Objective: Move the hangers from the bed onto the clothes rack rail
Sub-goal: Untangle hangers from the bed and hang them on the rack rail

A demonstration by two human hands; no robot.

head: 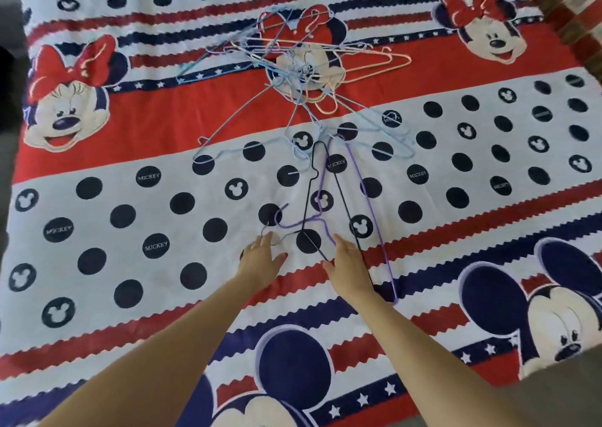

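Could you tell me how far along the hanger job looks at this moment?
Nothing looks done: no rack is in view. Both hands, left and right, reach flat toward the black hanger and purple hanger, gripping neither. The tangled pile remains on the bed.

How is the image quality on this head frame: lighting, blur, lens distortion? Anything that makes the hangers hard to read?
Head view: even, soft daylight, no glare or hard shadows; wide-angle lens bows the bedspread stripes; the whole frame is slightly soft; the far hanger pile blends into the busy print; the black hanger and purple hanger near the left hand and right hand read clearly.
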